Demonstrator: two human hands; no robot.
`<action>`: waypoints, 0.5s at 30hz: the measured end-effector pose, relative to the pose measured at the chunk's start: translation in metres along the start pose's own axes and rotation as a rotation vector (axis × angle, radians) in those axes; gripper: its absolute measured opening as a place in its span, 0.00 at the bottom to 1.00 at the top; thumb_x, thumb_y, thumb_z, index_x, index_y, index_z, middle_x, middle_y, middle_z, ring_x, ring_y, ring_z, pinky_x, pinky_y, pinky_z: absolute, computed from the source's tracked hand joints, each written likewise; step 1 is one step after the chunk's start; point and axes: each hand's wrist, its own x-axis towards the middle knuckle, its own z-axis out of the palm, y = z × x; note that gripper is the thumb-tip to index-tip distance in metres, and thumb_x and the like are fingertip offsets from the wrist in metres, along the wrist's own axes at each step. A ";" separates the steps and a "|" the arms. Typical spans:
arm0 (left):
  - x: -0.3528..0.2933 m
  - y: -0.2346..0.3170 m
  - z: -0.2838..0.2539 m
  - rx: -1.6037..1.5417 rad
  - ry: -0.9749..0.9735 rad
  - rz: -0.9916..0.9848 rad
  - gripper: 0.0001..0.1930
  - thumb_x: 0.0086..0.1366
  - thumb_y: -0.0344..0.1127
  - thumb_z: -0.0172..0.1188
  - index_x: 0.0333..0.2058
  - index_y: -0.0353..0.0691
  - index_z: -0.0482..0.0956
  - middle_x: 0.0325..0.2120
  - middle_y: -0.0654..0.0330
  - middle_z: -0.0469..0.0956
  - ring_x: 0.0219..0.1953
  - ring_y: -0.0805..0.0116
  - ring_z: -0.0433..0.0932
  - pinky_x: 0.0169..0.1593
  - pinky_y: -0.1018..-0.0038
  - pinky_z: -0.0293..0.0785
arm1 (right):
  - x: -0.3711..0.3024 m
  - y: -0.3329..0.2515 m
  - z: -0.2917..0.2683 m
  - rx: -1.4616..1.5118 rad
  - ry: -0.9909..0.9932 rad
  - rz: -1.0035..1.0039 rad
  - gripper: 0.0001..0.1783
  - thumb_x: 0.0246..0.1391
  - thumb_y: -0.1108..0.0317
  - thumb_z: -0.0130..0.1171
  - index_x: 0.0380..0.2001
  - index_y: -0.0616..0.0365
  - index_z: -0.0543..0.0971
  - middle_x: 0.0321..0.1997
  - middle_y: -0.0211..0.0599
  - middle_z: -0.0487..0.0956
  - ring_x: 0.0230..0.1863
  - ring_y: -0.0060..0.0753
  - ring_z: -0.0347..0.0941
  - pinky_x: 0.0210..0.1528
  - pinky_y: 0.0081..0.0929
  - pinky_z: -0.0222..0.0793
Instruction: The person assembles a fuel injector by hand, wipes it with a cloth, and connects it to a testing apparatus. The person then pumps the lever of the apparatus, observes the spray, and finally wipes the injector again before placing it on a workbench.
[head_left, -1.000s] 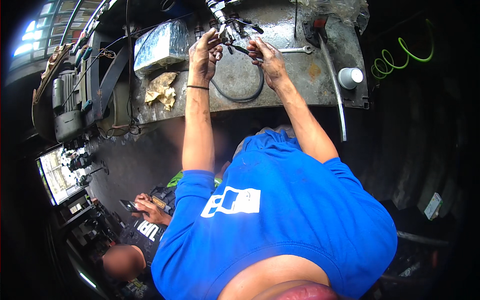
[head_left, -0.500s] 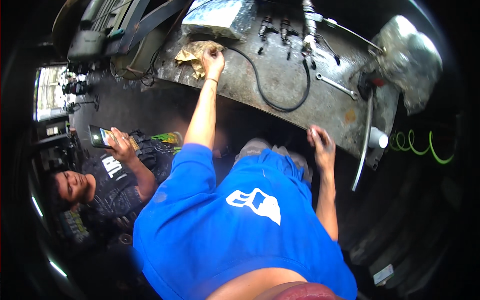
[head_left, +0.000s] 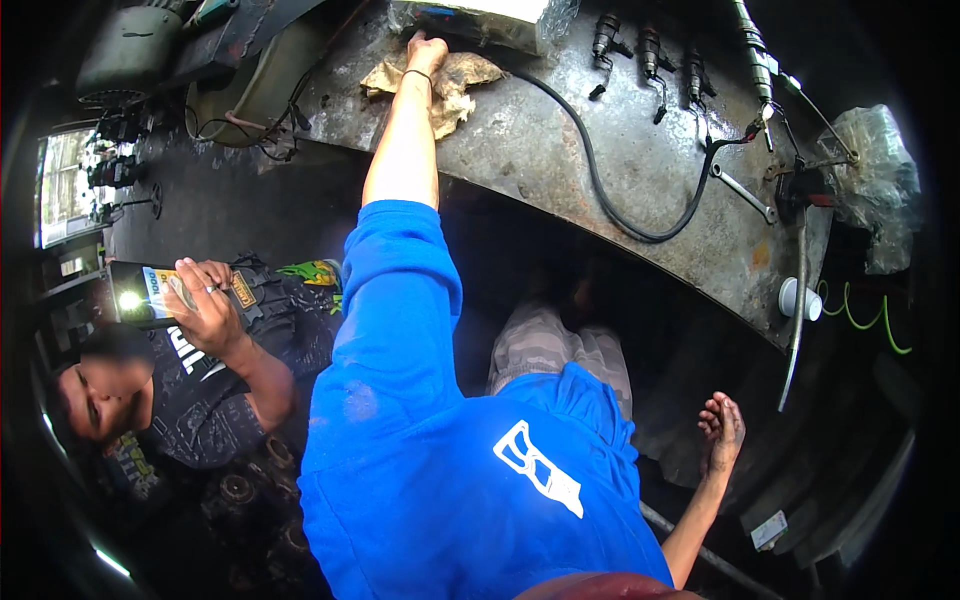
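Observation:
My left arm stretches over a crumpled tan rag (head_left: 460, 85) on the metal workbench. Past the rag, my left hand (head_left: 427, 52) is by the front of a box-shaped thing wrapped in clear plastic (head_left: 480, 25). Its fingers are curled in, and whatever they may grip is hidden. The rag lies under and beside my wrist. Down at my right side, off the bench, my right hand (head_left: 722, 430) hangs open, fingers loosely bent and holding nothing.
On the metal workbench (head_left: 560, 185) lie a black hose (head_left: 610, 215), several injectors (head_left: 650, 55) and a combination wrench (head_left: 742, 193). A metal bar (head_left: 795, 330), white cup (head_left: 800, 298) and plastic bag (head_left: 880, 190) are at the right end. Left, a person (head_left: 215, 370) holds up a phone (head_left: 140, 292).
My left hand has gone from the rag to the wrapped box. The rag lies more spread out. My right hand has moved from the bench edge down and rightward.

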 end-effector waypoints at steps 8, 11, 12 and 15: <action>0.000 0.011 0.002 -0.180 -0.011 -0.167 0.31 0.57 0.26 0.46 0.62 0.30 0.67 0.61 0.43 0.70 0.62 0.52 0.70 0.62 0.68 0.65 | -0.051 0.045 0.015 0.112 0.039 0.062 0.17 0.65 0.55 0.57 0.47 0.56 0.78 0.36 0.29 0.81 0.33 0.21 0.78 0.34 0.19 0.73; 0.016 -0.001 -0.005 -0.090 -0.033 -0.139 0.31 0.57 0.26 0.45 0.63 0.32 0.67 0.62 0.48 0.70 0.63 0.57 0.69 0.62 0.70 0.65 | -0.059 0.050 0.017 0.138 0.046 0.078 0.17 0.65 0.54 0.56 0.46 0.57 0.78 0.36 0.30 0.81 0.32 0.22 0.78 0.33 0.19 0.73; 0.019 -0.001 -0.004 -0.066 -0.083 -0.181 0.33 0.58 0.26 0.44 0.66 0.39 0.63 0.62 0.51 0.69 0.60 0.57 0.71 0.57 0.63 0.68 | -0.061 0.050 0.019 0.164 0.058 0.083 0.18 0.65 0.54 0.56 0.46 0.57 0.78 0.36 0.30 0.82 0.32 0.22 0.78 0.33 0.19 0.73; 0.021 -0.002 -0.006 -0.043 -0.149 -0.202 0.35 0.58 0.26 0.45 0.67 0.44 0.62 0.56 0.52 0.73 0.46 0.59 0.73 0.43 0.60 0.70 | -0.061 0.040 0.023 0.178 0.062 0.072 0.17 0.65 0.54 0.56 0.46 0.57 0.78 0.35 0.30 0.82 0.32 0.22 0.78 0.33 0.19 0.73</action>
